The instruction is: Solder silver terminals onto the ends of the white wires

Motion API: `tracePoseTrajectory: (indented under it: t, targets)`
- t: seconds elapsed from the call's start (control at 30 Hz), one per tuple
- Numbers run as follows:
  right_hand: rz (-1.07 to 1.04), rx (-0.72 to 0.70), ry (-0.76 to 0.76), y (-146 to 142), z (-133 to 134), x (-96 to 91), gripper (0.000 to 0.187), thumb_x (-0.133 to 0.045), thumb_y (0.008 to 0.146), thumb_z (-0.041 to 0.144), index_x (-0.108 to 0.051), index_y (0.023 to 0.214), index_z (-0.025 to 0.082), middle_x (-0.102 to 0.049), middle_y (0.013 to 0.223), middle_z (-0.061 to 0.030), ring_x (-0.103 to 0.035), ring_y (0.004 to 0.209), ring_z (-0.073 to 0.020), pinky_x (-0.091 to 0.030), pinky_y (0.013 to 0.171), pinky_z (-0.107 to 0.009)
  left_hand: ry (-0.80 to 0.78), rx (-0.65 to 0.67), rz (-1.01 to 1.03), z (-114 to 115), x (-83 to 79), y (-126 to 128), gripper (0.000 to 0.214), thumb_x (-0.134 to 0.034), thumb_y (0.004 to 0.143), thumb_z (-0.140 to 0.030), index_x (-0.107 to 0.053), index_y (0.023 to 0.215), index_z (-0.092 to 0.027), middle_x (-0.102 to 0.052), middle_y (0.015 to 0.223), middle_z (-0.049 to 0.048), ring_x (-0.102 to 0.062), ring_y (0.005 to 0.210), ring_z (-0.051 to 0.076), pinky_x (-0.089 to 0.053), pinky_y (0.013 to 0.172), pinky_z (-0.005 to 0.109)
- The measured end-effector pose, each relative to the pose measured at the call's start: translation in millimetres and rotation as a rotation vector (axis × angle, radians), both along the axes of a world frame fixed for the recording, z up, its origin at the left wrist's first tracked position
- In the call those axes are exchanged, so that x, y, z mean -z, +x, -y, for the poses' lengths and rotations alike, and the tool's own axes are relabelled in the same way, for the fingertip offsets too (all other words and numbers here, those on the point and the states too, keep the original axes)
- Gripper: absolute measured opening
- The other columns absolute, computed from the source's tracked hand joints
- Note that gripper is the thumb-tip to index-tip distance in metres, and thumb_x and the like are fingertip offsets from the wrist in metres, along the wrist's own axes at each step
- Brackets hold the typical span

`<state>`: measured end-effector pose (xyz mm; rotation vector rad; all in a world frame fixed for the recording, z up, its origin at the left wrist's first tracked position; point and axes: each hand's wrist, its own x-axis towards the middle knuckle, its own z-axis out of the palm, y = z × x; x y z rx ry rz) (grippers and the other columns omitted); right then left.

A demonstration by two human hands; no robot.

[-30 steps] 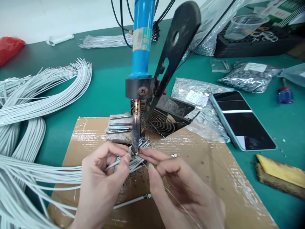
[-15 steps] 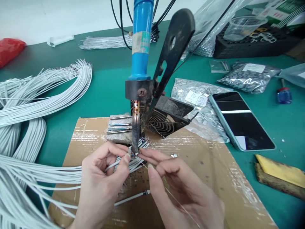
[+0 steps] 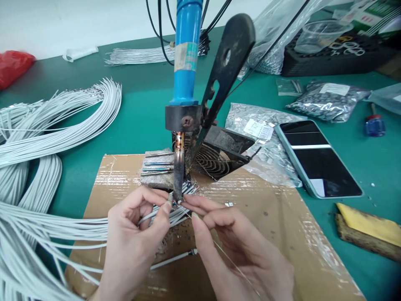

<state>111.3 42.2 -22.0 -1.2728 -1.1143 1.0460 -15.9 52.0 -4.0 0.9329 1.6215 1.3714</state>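
A blue-handled soldering iron point(image 3: 184, 83) is clamped upright with its tip pointing down between my hands. My left hand point(image 3: 138, 234) pinches the end of a white cable point(image 3: 147, 217) close to the left side of the tip. Thin solder wire point(image 3: 234, 265) runs through the fingers of my right hand point(image 3: 241, 246), whose fingertips are at the right of the tip, by a small metal connector point(image 3: 179, 202). Fingers and tip partly hide the joint. Several white cables point(image 3: 181, 215) lie beneath the tip, and one cable with a connector point(image 3: 173, 259) lies apart below.
Cardboard point(image 3: 282, 234) covers the work area. A black bracket point(image 3: 227, 58) and a fan point(image 3: 216, 154) stand behind the iron. Bundled white cables point(image 3: 56, 138) fill the left. A phone point(image 3: 319, 159), a bag of metal parts point(image 3: 253, 129) and a yellow sponge point(image 3: 369, 225) lie right.
My right thumb has shifted slightly up and left along the solder wire. My left hand and the iron look nearly the same.
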Motion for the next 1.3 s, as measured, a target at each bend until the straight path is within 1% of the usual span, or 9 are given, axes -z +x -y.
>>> tracePoseTrajectory:
  t: [0.17, 0.4, 0.53, 0.6, 0.77, 0.87, 1.0, 1.13, 1.3]
  targets:
    - [0.035, 0.011, 0.011, -0.4, -0.2, 2.8, 0.019, -0.070, 0.090, 0.021, -0.062, 0.074, 0.028, -0.083, 0.106, 0.0015, -0.080, 0.098, -0.0172, -0.059, 0.089, -0.021, 0.009, 0.021, -0.008, 1.9, 1.9, -0.7, 0.018, -0.075, 0.079, -0.006, -0.075, 0.070, -0.022, -0.078, 0.082, -0.0030, -0.071, 0.069, 0.007, -0.051, 0.062, 0.008]
    - [0.071, 0.015, -0.015, -0.3, -0.6, 0.9, 0.020, -0.069, 0.089, 0.023, -0.060, 0.072, 0.029, -0.083, 0.105, 0.0083, -0.080, 0.098, -0.0128, -0.056, 0.089, -0.016, 0.001, 0.057, -0.049, -0.3, 1.7, -3.8, 0.019, -0.076, 0.075, -0.004, -0.073, 0.068, -0.022, -0.077, 0.078, -0.0043, -0.071, 0.066, 0.007, -0.051, 0.061, 0.008]
    - [0.085, 0.021, -0.025, 0.3, -0.7, -2.1, 0.020, -0.071, 0.089, 0.022, -0.062, 0.072, 0.029, -0.083, 0.103, 0.0063, -0.080, 0.095, -0.0151, -0.058, 0.088, -0.019, 0.006, 0.095, -0.075, -0.3, 2.4, -4.1, 0.020, -0.075, 0.077, -0.005, -0.074, 0.070, -0.024, -0.078, 0.079, -0.0058, -0.071, 0.066, 0.006, -0.051, 0.060, 0.008]
    - [0.085, 0.024, -0.022, 0.9, -0.9, -2.3, 0.020, -0.072, 0.088, 0.021, -0.063, 0.072, 0.029, -0.084, 0.103, 0.0054, -0.080, 0.093, -0.0157, -0.059, 0.088, -0.020, -0.002, 0.075, -0.076, 0.3, 1.6, -2.2, 0.019, -0.075, 0.077, -0.006, -0.073, 0.070, -0.024, -0.077, 0.078, -0.0060, -0.068, 0.062, 0.005, -0.049, 0.056, 0.008]
    - [0.068, -0.010, 0.024, 2.7, -2.0, -0.1, 0.019, -0.073, 0.089, 0.019, -0.064, 0.075, 0.028, -0.084, 0.104, 0.0049, -0.081, 0.094, -0.0151, -0.058, 0.086, -0.018, -0.022, 0.046, -0.090, 1.0, -2.0, 0.6, 0.016, -0.076, 0.076, -0.010, -0.071, 0.067, -0.022, -0.076, 0.075, -0.0046, -0.062, 0.056, 0.006, -0.045, 0.049, 0.011]
    - [0.042, -0.004, 0.014, 1.8, -1.8, -0.2, 0.019, -0.074, 0.089, 0.019, -0.064, 0.074, 0.028, -0.083, 0.103, 0.0032, -0.081, 0.095, -0.0162, -0.059, 0.086, -0.019, -0.026, 0.078, -0.117, 0.5, -2.8, -1.7, 0.016, -0.075, 0.078, -0.010, -0.072, 0.068, -0.022, -0.076, 0.075, -0.0030, -0.061, 0.057, 0.008, -0.044, 0.048, 0.013]
    - [0.033, 0.033, -0.007, -0.8, -1.3, -2.8, 0.019, -0.075, 0.089, 0.022, -0.064, 0.073, 0.028, -0.083, 0.102, 0.0017, -0.080, 0.094, -0.0175, -0.060, 0.085, -0.021, -0.022, 0.080, -0.134, 0.5, -2.2, -4.4, 0.016, -0.075, 0.080, -0.011, -0.072, 0.069, -0.021, -0.077, 0.078, -0.0012, -0.061, 0.057, 0.009, -0.044, 0.048, 0.014]
    - [0.037, 0.035, -0.010, -1.2, -1.8, -4.5, 0.020, -0.075, 0.087, 0.022, -0.064, 0.071, 0.027, -0.084, 0.100, -0.0011, -0.081, 0.092, -0.0199, -0.062, 0.085, -0.025, -0.014, 0.097, -0.128, 2.2, -0.2, -5.8, 0.017, -0.074, 0.082, -0.010, -0.072, 0.070, -0.022, -0.077, 0.079, -0.0016, -0.065, 0.061, 0.009, -0.047, 0.052, 0.014]
    - [0.007, 0.029, -0.031, 0.0, -2.1, -3.2, 0.019, -0.074, 0.088, 0.021, -0.064, 0.071, 0.026, -0.084, 0.101, -0.0013, -0.081, 0.095, -0.0187, -0.061, 0.082, -0.021, -0.017, 0.127, -0.119, 2.9, 1.7, -6.5, 0.017, -0.074, 0.084, -0.010, -0.073, 0.072, -0.023, -0.078, 0.083, -0.0021, -0.069, 0.064, 0.009, -0.050, 0.054, 0.013]
